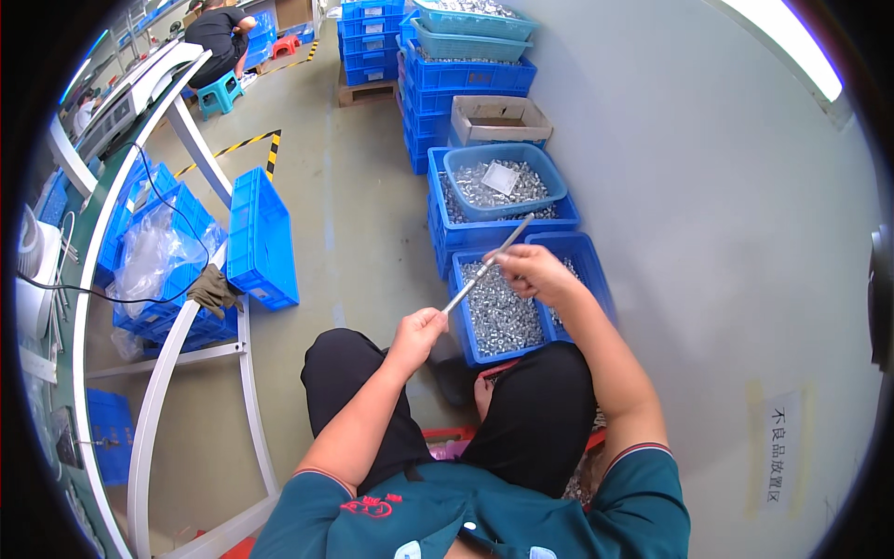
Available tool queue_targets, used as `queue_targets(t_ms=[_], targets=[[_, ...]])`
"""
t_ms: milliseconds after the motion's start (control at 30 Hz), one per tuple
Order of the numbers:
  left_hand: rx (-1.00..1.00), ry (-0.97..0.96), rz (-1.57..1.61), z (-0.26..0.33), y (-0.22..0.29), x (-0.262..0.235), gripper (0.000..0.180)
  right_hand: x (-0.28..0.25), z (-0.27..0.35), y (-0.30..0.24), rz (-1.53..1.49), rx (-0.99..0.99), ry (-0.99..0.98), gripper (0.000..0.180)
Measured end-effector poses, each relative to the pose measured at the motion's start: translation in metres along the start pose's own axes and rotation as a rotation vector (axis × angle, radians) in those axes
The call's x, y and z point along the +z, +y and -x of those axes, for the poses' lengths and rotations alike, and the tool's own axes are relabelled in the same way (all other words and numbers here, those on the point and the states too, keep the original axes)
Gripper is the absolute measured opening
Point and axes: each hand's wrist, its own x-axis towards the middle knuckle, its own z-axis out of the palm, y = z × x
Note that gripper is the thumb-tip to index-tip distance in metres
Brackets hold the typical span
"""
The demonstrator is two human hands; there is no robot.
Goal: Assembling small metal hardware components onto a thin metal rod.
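A thin silvery metal rod [472, 283] slants up to the right above my knees. My left hand [416, 339] is closed around its lower end. Further up, my right hand [533, 272] pinches at the rod with thumb and forefinger; whether a small part sits between those fingertips is too small to tell. Just beneath my hands stands a blue bin [469, 337] full of small silvery metal fittings [503, 315]. A second blue bin [601, 279] with similar pieces is partly hidden behind my right hand and forearm.
Ahead, a light-blue basket [456, 177] of metal pieces rests on a bin, with stacked blue crates [433, 102] beyond. A white-framed workbench [154, 410] and an upright blue crate [264, 238] are at left. A wall [717, 279] borders the right. A person [219, 37] sits far off.
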Motion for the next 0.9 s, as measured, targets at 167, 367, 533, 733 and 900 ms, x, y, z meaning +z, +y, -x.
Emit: queue_targets(t_ms=[167, 367, 533, 733, 900], targets=[[-0.006, 0.020, 0.103, 0.000, 0.003, 0.000, 0.025, 0.005, -0.005, 0.005, 0.065, 0.182, -0.193, 0.024], [0.008, 0.027, 0.078, 0.001, -0.002, -0.004, 0.025, -0.030, -0.010, 0.013, -0.400, 0.218, 0.130, 0.024], [0.009, 0.050, 0.011, 0.004, -0.002, -0.008, 0.025, -0.038, -0.012, 0.015, -0.599, 0.046, 0.145, 0.017], [0.040, 0.037, -0.091, 0.007, -0.001, -0.009, 0.025, -0.053, -0.011, 0.020, -0.695, -0.092, 0.093, 0.022], [0.043, 0.014, -0.119, 0.010, 0.000, -0.008, 0.026, -0.047, -0.009, 0.015, -0.736, -0.134, 0.112, 0.019]])
